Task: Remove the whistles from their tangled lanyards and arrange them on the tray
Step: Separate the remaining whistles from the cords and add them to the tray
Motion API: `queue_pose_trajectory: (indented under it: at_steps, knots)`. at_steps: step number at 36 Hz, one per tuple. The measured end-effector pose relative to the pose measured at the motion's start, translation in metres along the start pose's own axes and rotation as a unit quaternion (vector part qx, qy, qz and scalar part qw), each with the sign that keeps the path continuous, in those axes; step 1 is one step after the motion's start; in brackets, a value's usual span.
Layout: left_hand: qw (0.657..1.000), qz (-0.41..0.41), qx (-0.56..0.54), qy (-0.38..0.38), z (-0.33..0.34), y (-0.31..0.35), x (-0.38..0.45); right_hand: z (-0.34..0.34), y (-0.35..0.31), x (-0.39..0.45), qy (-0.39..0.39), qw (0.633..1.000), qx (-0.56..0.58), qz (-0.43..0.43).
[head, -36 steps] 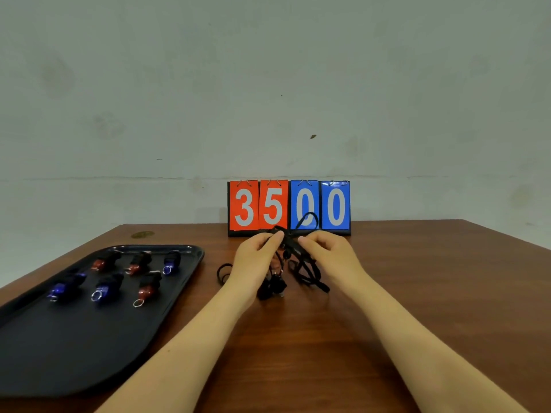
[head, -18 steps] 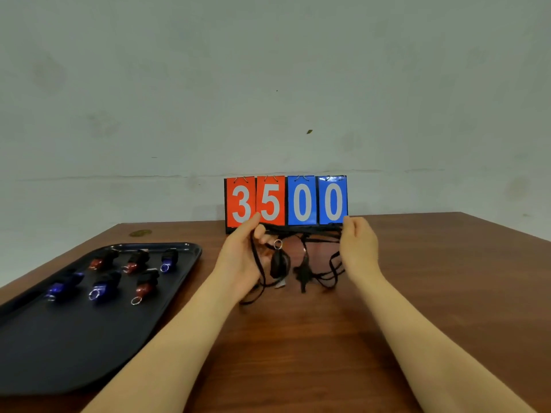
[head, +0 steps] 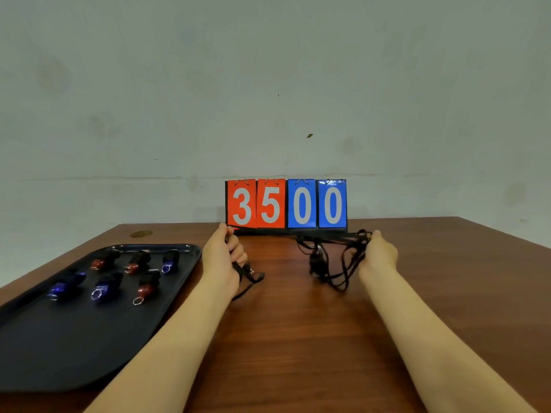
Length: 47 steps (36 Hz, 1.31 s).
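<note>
Both hands are out over the table (head: 298,338), pulling the cords apart. Starting at the left, the black tray (head: 44,353) lies within easy reach of my left arm, so freed whistles can go straight onto it. Six whistles (head: 107,287) lie there in two rows of three: three red, three blue, by my count. My left hand (head: 222,259) is curled around one black lanyard (head: 246,275), whose loose end with a small metal clip trails onto the wood. A strand runs taut in front of the scoreboard (head: 286,204), four cards reading 3500, across to my right hand (head: 378,254). That hand grips the remaining tangle (head: 331,260), held up so it hangs and loosens. One dark lump in it is probably a whistle; I cannot tell if there are more.
</note>
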<state>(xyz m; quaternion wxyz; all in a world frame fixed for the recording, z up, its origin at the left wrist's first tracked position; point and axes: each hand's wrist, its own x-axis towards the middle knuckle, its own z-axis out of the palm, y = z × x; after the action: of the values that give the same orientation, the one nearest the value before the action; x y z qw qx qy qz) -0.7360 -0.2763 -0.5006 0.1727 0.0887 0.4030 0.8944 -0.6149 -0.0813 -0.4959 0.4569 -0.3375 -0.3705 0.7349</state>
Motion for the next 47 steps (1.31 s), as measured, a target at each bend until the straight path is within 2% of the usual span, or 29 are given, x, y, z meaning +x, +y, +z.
queue_pose_trajectory:
  at_steps: [3, 5, 6, 8, 9, 10, 11, 13, 15, 18, 20, 22, 26, 30, 32, 33, 37, 40, 42, 44, 47]
  knots:
    - [0.988, -0.015, 0.142, 0.054, -0.004, -0.002, 0.007, 0.002, -0.001, -0.005, -0.063, 0.988, 0.111, 0.089]
    - [0.954, -0.022, 0.293, 0.063, -0.005, -0.007, 0.013, 0.002, 0.001, -0.007, -0.104, 0.978, 0.134, 0.125]
    - [0.918, -0.018, 0.39, 0.062, -0.006, -0.01, 0.015, 0.002, 0.002, -0.008, -0.124, 0.973, 0.139, 0.133]
    - [0.808, 0.019, 0.588, 0.035, -0.007, -0.018, 0.017, 0.004, 0.003, -0.009, -0.162, 0.967, 0.145, 0.13]
    - [0.754, 0.051, 0.655, 0.019, -0.007, -0.023, 0.016, 0.005, 0.004, -0.01, -0.176, 0.967, 0.137, 0.121]
    - [0.715, 0.086, 0.694, 0.012, -0.006, -0.026, 0.013, 0.007, 0.004, -0.01, -0.186, 0.968, 0.122, 0.112]
    - [0.697, 0.118, 0.707, 0.002, -0.004, -0.028, 0.01, 0.009, 0.005, -0.011, -0.196, 0.969, 0.107, 0.106]
    - [0.704, 0.188, 0.684, -0.046, 0.002, -0.03, 0.0, 0.011, 0.006, -0.012, -0.21, 0.969, 0.083, 0.103]
    - [0.7, 0.227, 0.664, -0.127, 0.008, -0.033, -0.006, 0.012, 0.006, -0.015, -0.215, 0.97, 0.065, 0.096]
    - [0.661, 0.238, 0.669, -0.242, 0.014, -0.043, -0.016, 0.013, 0.005, -0.02, -0.223, 0.969, 0.056, 0.092]
    - [0.634, 0.249, 0.672, -0.29, 0.016, -0.051, -0.02, 0.013, 0.004, -0.022, -0.221, 0.969, 0.059, 0.089]
    - [0.624, 0.259, 0.665, -0.32, 0.018, -0.055, -0.021, 0.013, 0.003, -0.022, -0.209, 0.974, 0.055, 0.073]
    - [0.669, 0.223, 0.628, -0.329, 0.015, -0.056, -0.018, 0.012, 0.003, -0.02, -0.167, 0.984, 0.048, 0.037]
    - [0.632, 0.238, 0.664, -0.321, 0.013, -0.053, -0.015, 0.012, 0.001, -0.017, -0.148, 0.986, 0.074, 0.029]
    - [0.627, 0.23, 0.673, -0.319, 0.012, -0.052, -0.014, 0.01, 0.0, -0.016, -0.148, 0.986, 0.069, 0.025]
    - [0.642, 0.217, 0.665, -0.312, 0.013, -0.051, -0.014, 0.009, -0.001, -0.016, -0.145, 0.988, 0.05, 0.018]
    - [0.78, 0.163, 0.554, -0.241, 0.017, -0.043, -0.017, 0.005, -0.004, -0.015, -0.116, 0.988, -0.086, -0.05]
    - [0.874, 0.152, 0.432, -0.164, 0.022, -0.032, -0.017, 0.004, -0.003, -0.015, -0.088, 0.945, -0.265, -0.17]
    - [0.931, 0.131, 0.325, -0.103, 0.021, -0.023, -0.014, 0.003, -0.002, -0.015, -0.103, 0.923, -0.303, -0.212]
    - [0.971, 0.105, 0.203, -0.064, 0.016, -0.014, -0.008, 0.002, -0.003, -0.017, -0.141, 0.924, -0.295, -0.199]
    - [0.99, 0.103, 0.075, -0.058, 0.005, -0.001, -0.003, 0.001, -0.004, -0.014, -0.193, 0.942, -0.245, -0.12]
